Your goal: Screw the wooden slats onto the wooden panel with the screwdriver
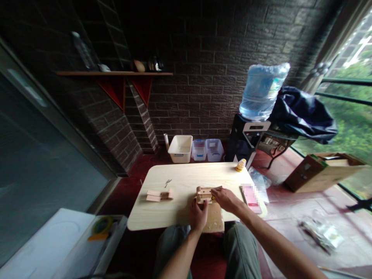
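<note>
Brick wall (197, 93) behind; pale tabletop (180, 174) bearing one yellow-capped bottle (241, 165), one phone (250, 198), one second wooden piece (159, 195). Wooden assembly (205, 191) at near edge, over brown board (213, 221): left hand (198, 215) pinching its near side; right hand (224, 197) covering its right end, grip indeterminable.

Tabletop (186, 174): pale cream, faint wood grain. Wooden assembly (205, 191): light tan, dark spots. Wooden pieces (157, 195): pinkish tan. Wall (197, 93): dark brown, brick pattern, paler joints. Shelf (110, 73): reddish brown; brackets (114, 90), red. Open bin (181, 149): cream. Smaller bins (214, 150): translucent, violet-blue tint. Water bottle (260, 93): translucent blue. Draped cover (303, 112): dark navy. Trousers (242, 248): grey-green. Carton (305, 172): brown.
</note>
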Action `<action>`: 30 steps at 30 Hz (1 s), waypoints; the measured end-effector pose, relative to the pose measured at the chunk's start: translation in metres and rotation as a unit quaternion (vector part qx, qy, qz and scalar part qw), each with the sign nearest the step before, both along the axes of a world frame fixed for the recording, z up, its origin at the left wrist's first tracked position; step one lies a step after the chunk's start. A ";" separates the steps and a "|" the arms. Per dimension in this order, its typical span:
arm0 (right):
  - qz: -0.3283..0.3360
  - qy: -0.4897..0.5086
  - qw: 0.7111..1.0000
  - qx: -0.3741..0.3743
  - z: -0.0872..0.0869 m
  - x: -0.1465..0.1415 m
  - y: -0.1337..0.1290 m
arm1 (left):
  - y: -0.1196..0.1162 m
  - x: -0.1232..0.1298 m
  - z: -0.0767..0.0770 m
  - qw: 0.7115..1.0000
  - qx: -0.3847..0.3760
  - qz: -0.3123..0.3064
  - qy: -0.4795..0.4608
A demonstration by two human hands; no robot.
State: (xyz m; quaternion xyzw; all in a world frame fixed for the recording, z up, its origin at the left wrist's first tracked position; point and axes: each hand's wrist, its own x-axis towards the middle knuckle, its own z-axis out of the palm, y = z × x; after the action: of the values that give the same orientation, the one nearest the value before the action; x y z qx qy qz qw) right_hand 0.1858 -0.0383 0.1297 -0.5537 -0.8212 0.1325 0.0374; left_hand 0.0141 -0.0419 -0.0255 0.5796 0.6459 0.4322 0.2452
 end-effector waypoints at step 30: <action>-0.040 -0.055 0.997 -0.037 0.009 -0.015 0.009 | -0.003 0.000 0.014 1.000 -0.015 -0.017 -0.011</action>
State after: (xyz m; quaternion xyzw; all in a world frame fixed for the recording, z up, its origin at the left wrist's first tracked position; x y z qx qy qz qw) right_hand 0.1709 -0.0297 0.1383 -0.5937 -0.7937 0.1305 -0.0230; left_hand 0.0141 -0.0447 -0.0117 0.5821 0.6394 0.4244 0.2687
